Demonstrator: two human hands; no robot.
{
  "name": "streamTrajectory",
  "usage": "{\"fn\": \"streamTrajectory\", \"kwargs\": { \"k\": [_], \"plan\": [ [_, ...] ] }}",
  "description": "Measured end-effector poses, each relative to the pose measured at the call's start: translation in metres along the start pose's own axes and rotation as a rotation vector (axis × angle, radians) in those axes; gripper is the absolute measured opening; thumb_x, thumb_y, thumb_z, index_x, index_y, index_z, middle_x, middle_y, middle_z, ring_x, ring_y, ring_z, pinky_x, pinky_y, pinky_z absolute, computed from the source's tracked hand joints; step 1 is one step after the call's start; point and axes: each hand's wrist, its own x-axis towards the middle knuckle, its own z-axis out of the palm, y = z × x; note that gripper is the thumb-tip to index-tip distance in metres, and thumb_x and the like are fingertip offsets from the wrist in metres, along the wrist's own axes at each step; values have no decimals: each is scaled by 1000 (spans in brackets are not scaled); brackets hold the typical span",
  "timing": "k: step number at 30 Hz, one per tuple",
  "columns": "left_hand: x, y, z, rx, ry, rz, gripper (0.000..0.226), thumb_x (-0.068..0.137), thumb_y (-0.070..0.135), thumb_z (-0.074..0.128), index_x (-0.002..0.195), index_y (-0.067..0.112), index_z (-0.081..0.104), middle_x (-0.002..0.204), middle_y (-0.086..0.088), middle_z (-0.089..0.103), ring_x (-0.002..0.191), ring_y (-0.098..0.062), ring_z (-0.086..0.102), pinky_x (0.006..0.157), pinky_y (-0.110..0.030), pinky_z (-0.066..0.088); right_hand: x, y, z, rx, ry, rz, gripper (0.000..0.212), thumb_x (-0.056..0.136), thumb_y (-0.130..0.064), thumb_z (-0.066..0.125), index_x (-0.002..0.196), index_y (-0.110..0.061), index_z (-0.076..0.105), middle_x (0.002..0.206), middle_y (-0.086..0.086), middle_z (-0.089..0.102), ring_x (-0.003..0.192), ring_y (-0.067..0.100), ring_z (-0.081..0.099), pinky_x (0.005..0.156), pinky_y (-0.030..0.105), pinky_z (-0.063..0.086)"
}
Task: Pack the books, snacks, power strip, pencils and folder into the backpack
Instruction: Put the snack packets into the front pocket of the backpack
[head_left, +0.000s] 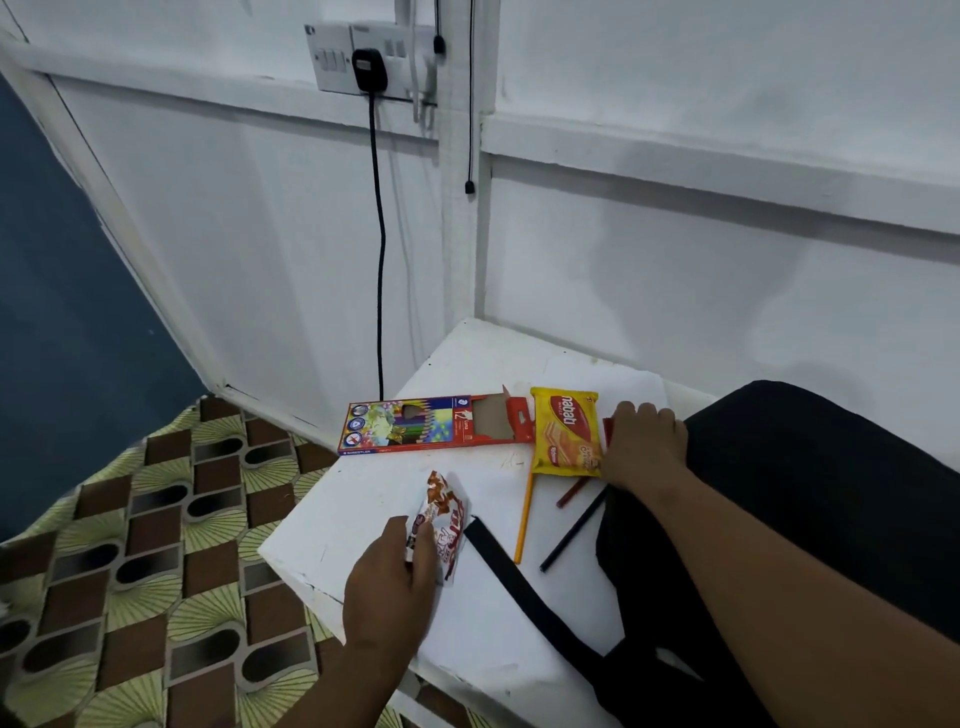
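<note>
From the head view, the left hand (387, 587) closes thumb and fingers on the near end of a white-and-red snack packet (441, 522), which lies near the tabletop's (363, 499) left edge. The right hand (641, 447) is curled over the front rim of the black backpack (810, 499) on the right side; whether it actually clamps the fabric I cannot tell. Just left of that hand sits the yellow wafer pack (563, 434), lying over a yellow pencil (523, 519). Red and dark pencils (574, 535) lie beside it. The pencil box (415, 426), flap open, rests along the far-left edge.
</note>
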Motion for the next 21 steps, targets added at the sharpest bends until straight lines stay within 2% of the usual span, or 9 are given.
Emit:
{"fn": "streamTrajectory", "kwargs": {
  "k": [4,8,12,14,18,21],
  "plan": [
    [0,-2,2,0,27,19,32,100,43,42,99,17,60,87,-5,73,67,-11,56,57,-24,44,-10,3,2,68,99,1,33,83,-22,58,113,-15,49,116,8,54,110,28,48,94,36,39],
    [-1,-1,0,6,21,-4,24,101,39,45,97,20,58,85,-6,73,69,-22,65,57,-31,49,-11,8,-6,139,133,43,36,82,-14,62,115,-13,47,117,9,50,109,28,49,88,34,41],
    [-1,-1,0,3,5,-21,23,101,35,48,99,15,59,84,-9,72,69,-25,63,57,-27,40,-7,18,-18,255,205,37,26,88,-4,52,112,-8,44,111,11,54,104,31,51,80,34,38],
    [-2,0,0,2,-10,-32,21,101,32,50,100,14,59,86,-10,72,68,-22,61,57,-26,40,-8,25,-24,325,280,15,23,87,-5,56,106,-8,44,107,11,56,97,31,51,77,34,35],
    [0,6,-3,-66,-23,-75,21,101,32,49,91,15,57,84,-7,69,71,-23,62,58,-26,40,-29,37,-40,778,391,64,34,83,-22,76,93,-17,44,94,4,57,92,29,52,75,42,48],
    [7,25,-6,-206,-20,-161,27,102,35,47,86,16,57,82,-2,66,82,-25,64,61,-28,40,-58,47,-52,1043,453,79,32,88,-28,72,100,-21,44,98,1,57,89,19,57,69,25,46]
  ]
}}
